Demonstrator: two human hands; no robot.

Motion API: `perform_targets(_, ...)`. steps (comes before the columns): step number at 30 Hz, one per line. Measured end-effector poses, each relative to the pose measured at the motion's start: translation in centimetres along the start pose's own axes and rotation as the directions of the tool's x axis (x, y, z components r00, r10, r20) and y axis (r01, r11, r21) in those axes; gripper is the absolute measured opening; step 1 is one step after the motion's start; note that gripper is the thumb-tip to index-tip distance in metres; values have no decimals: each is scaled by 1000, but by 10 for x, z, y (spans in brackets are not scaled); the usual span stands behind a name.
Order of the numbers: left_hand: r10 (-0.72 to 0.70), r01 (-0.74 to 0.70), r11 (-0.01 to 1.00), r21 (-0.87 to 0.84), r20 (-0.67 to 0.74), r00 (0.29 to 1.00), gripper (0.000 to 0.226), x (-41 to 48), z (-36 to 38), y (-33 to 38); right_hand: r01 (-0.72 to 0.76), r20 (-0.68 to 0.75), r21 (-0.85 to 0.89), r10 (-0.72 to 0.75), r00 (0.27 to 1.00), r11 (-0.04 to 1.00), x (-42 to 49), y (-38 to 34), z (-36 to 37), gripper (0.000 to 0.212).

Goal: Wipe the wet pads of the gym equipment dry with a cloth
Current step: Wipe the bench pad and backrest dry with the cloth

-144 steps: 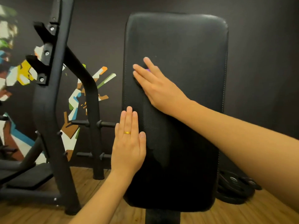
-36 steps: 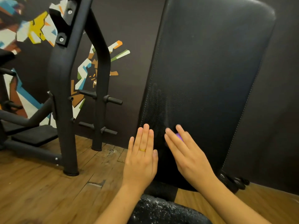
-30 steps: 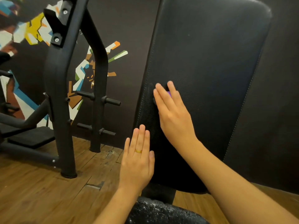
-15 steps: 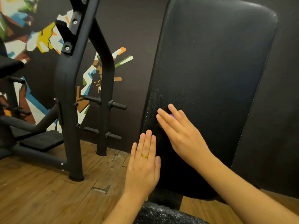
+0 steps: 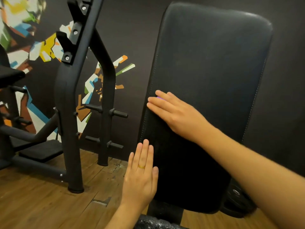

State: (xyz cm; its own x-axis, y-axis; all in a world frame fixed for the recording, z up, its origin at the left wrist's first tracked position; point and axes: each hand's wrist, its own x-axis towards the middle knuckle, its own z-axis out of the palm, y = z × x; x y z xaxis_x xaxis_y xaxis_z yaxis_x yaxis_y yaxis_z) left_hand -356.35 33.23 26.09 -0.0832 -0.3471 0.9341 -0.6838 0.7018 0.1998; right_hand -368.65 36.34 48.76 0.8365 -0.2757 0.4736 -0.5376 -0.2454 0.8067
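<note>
Under the flat right hand [image 5: 175, 113] a purple cloth [image 5: 159, 97] is pressed against the upright back pad [image 5: 211, 71], whose length runs up and down; left hand [image 5: 142, 176] rests open just below.

Place: we stood in a gym.
Equipment: we faced a tall black back pad [image 5: 212, 90] beside a black steel rack [image 5: 71, 96] with weight pegs [image 5: 118, 114].
Surroundings: we saw a wood plank floor [image 5: 33, 204], a colourful mural [image 5: 24, 38], dark walls.

Dark muralled wall [image 5: 135, 22], wooden floor [image 5: 41, 204]
</note>
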Motion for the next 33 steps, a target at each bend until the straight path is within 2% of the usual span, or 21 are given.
perform_targets(2, -8, 8, 1000, -2, 6, 1000, 58, 0, 0, 0, -10, 16, -60, 11, 1000, 998, 14, 33, -7, 51)
perform_targets(5, -2, 2, 1000, 24, 6, 1000, 60, 1, 0, 0, -276, -66, -139, 270, 961, 951, 41, 97, -24, 49)
perform_targets(8, 5, -5, 1000, 30, 6, 1000, 61, 0, -1, 0, -617, -186, -65, 598, 780, 784, 50, 128, -36, 46)
perform_targets(9, 6, -6, 1000, 24, 6, 1000, 61, 0, -1, -1, -668, -214, -35, 648, 731, 743, 54, 117, -32, 46)
perform_targets(10, 6, -6, 1000, 19, 4, 1000, 60, 0, -1, -1, -682, -226, -12, 662, 714, 731, 57, 98, -26, 46)
perform_targets(11, 6, -6, 1000, 18, 2, 1000, 60, 0, -1, 0, -664, -230, 5, 647, 727, 748, 56, 75, -18, 46)
perform_targets(14, 6, -6, 1000, 26, 7, 1000, 59, -1, -1, 0, -464, -208, 47, 463, 862, 885, 36, -8, 7, 50)
perform_targets(17, 5, -5, 999, 34, -1, 1000, 59, 0, 0, -1, -168, -41, 95, 173, 984, 981, 1, -62, 19, 50)
perform_targets(19, 1, -1, 1000, 30, 1, 1000, 59, 1, 0, -1, 3, 58, 91, -9, 998, 996, -7, -55, 16, 55)
perform_targets(21, 6, -6, 1000, 19, 3, 1000, 59, 0, 0, -1, 6, 84, 44, -9, 996, 999, 3, -30, 12, 58)
perform_targets(24, 13, -13, 1000, 4, -9, 1000, 59, 0, 1, -1, -242, 17, 8, 242, 970, 970, 37, -9, 0, 60)
perform_targets(26, 13, -13, 1000, 8, -11, 1000, 60, 0, 2, -2, -310, -16, 22, 311, 950, 950, 46, -20, 2, 57)
perform_targets(30, 17, -16, 1000, 14, -6, 1000, 59, 1, 1, -3, -50, 37, 88, 46, 998, 995, 11, -50, 19, 53)
perform_targets(33, 21, -21, 1000, 15, 5, 1000, 59, 1, 0, -3, -4, 65, 62, 0, 998, 998, -12, -41, 13, 65)
